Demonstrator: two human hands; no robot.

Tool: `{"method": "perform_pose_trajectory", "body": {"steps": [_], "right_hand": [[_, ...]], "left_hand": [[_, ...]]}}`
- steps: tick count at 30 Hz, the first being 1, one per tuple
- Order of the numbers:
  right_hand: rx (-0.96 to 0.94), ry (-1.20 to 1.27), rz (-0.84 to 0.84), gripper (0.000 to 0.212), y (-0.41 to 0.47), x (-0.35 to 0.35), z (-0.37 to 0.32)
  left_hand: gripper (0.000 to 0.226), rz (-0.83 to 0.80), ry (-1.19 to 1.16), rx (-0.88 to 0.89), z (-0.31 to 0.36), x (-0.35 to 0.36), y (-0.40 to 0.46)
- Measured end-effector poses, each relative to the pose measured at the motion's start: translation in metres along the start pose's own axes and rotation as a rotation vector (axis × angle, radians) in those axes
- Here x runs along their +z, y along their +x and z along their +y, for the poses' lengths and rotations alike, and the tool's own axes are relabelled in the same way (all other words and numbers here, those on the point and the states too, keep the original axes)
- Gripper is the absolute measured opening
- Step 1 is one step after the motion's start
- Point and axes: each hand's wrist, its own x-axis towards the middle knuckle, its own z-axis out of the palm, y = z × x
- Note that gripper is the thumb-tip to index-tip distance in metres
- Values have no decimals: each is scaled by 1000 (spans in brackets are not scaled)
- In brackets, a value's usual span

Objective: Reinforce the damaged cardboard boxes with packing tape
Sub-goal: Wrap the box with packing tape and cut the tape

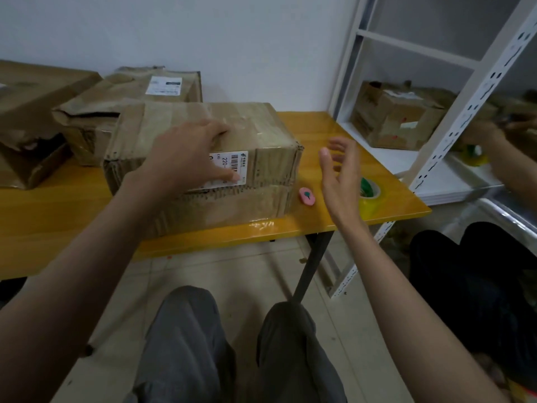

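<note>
The white shipping label (pixel 229 170) on the nearest cardboard box (pixel 203 158) reads "220-" beside a barcode.

You are sitting in a parcel sorting or storage room. Worn cardboard boxes (pixel 203 158) with shipping labels crowd the yellow folding table (pixel 334 132) in front of you. Right of that table stands a white slotted metal rack (pixel 453 117) (another battered parcel on its shelf), with bare white wall behind and tiled floor below.

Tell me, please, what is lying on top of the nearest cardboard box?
The left hand rests on the box, partly covering a white barcode label. Tape strips run across the top; the contents are hidden.
</note>
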Motion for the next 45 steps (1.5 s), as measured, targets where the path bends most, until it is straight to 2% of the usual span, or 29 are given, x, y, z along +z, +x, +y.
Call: {"method": "perform_pose_trajectory", "body": {"steps": [1,2,4,5,11,15,18,21,23,24,26,29,31,34,39,45], "right_hand": [[-4,178,-71,43,-4,3,-15],[-17,251,-165,59,-7,8,-27],[-110,153,-299,96,-7,20,-35],[-159,99,-313,106,-6,27,-34],[-134,126,-231,107,-20,47,-6],[-169,134,-290,116,-17,48,6],[-217,145,-369,105,-10,39,9],[-186,198,-281,67,6,27,-12],[-207,122,-260,54,28,31,-44],[-234,24,-304,52,42,40,-58],[-262,-240,-497,67,66,63,-79],[-131,-569,-787,87,98,91,-81],[-65,-652,-897,93,115,102,-76],[-57,-646,-893,92,129,116,-78],[-78,-739,-846,90,142,137,-77],[-107,-717,-713,66,156,149,-67]], "left_hand": [[93,21,21,15,-1,2,0],[92,44,36,27,-2,4,0],[90,79,48,42,-4,6,0],[90,91,54,51,-5,7,0],[90,80,73,100,-13,6,1],[89,50,90,122,-14,2,1],[84,55,91,124,-13,0,-1],[72,66,2,129,-13,-7,3],[66,51,-87,147,-11,-14,16],[68,38,-103,144,-11,-17,26],[76,-23,-27,60,-19,-19,50],[106,-180,133,-163,-50,-18,73],[118,-231,123,-264,-73,-16,81],[118,-217,124,-253,-93,-10,94],[65,-113,63,-178,-109,6,116],[66,-39,7,-152,-130,12,139]]}}
